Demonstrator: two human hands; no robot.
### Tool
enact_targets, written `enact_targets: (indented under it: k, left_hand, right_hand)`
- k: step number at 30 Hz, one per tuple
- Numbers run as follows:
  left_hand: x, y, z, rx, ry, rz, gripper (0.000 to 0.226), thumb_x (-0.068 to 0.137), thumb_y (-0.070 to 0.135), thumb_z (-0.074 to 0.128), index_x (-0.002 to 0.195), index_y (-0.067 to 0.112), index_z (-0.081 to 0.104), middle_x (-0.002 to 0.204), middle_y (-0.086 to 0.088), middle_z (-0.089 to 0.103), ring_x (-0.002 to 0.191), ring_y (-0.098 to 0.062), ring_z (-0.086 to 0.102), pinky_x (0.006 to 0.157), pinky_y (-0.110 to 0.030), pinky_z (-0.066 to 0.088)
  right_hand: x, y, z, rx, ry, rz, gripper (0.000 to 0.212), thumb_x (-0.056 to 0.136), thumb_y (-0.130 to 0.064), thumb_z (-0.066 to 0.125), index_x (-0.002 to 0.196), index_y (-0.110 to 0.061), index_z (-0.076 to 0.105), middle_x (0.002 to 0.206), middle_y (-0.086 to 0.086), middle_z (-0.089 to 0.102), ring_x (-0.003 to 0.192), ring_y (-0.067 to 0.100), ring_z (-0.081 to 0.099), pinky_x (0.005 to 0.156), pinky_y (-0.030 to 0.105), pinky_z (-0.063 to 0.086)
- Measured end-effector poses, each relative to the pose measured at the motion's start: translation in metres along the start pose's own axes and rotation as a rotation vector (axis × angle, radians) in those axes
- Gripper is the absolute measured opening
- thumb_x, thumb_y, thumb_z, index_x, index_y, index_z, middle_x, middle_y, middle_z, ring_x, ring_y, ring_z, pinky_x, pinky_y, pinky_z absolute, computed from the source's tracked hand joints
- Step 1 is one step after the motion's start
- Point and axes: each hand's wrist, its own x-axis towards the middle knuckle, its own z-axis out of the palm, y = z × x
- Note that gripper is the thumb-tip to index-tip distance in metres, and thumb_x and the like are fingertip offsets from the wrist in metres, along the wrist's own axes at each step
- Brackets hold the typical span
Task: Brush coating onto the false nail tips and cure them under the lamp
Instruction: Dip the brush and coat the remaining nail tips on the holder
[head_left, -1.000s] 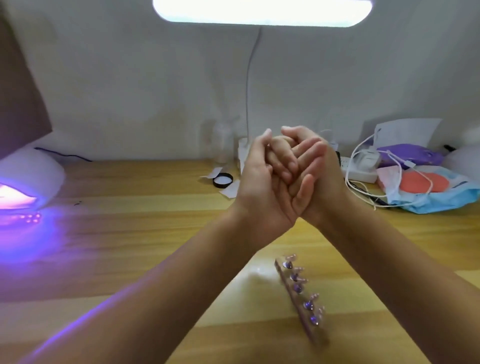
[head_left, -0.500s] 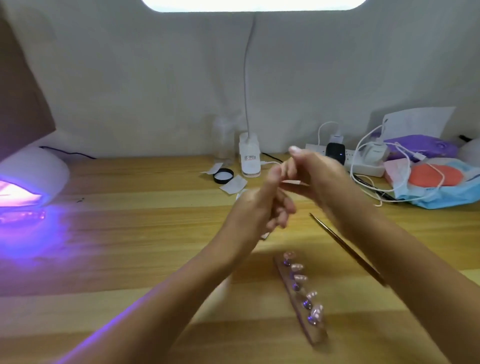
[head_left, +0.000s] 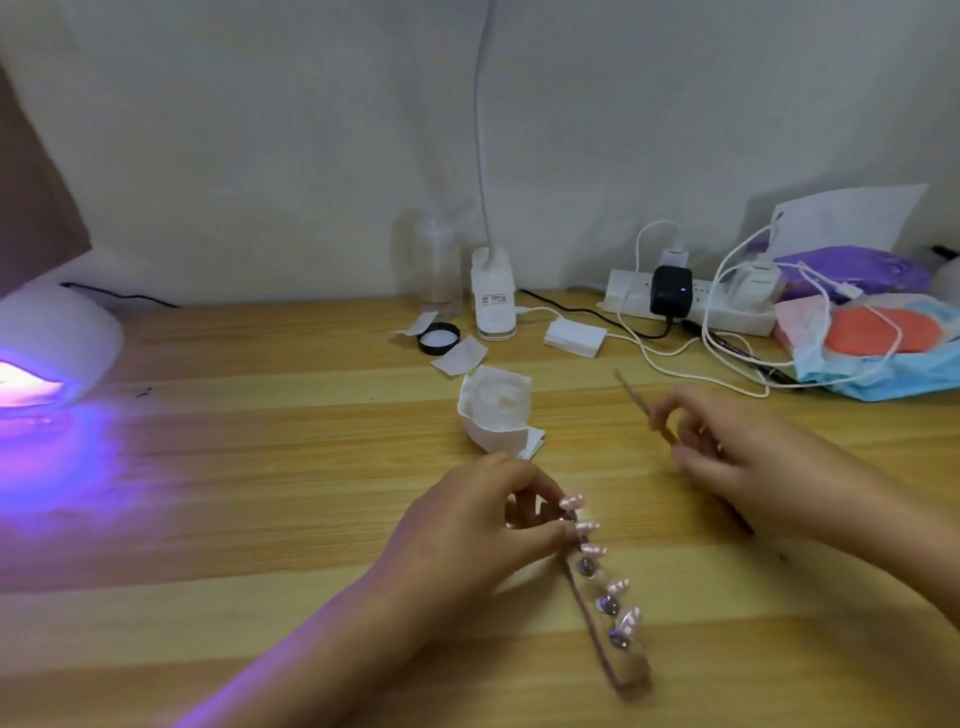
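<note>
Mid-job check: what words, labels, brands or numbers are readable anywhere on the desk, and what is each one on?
No text here can be read.
Sticker on the white lamp base: small print beside a red patch, too blurred to read.
White charger on the power strip: a faint grey mark, too small to read.
Blue plastic bag: possible dark print, too blurred to read.

Plain white wall (head_left: 260, 130) across 12 o'clock. Light wood-plank table (head_left: 260, 519) fills lower frame. Violet glow pooled on tabletop at 9 o'clock. Brown panel (head_left: 31, 182) at 10 o'clock.
</note>
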Motion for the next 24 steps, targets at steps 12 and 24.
enact_targets:
  k: [12, 24]
  left_hand:
    - [0.006, -0.003, 0.002, -0.493, 0.159, -0.148, 0.006, 0.078, 0.036, 0.079, 0.081, 0.035, 0.074, 0.059, 0.015, 0.057, 0.051, 0.004, 0.047, 0.051, -0.010, 0.038]
    - [0.013, -0.020, -0.015, -0.980, 0.529, -0.113, 0.027, 0.063, 0.039, 0.076, 0.089, 0.031, 0.077, 0.094, 0.006, 0.076, 0.084, -0.001, 0.069, 0.069, -0.011, 0.050]
  right_hand:
    - [0.072, -0.037, 0.014, 1.431, 0.483, -0.134, 0.017, 0.101, -0.008, 0.046, 0.111, -0.015, 0.059, 0.081, -0.003, 0.060, 0.074, 0.009, 0.057, 0.067, 0.019, 0.050]
    - [0.060, -0.042, 0.056, 0.984, 0.676, -0.293, 0.017, 0.096, -0.015, 0.047, 0.100, -0.014, 0.064, 0.071, -0.002, 0.056, 0.069, 0.011, 0.053, 0.069, 0.018, 0.047]
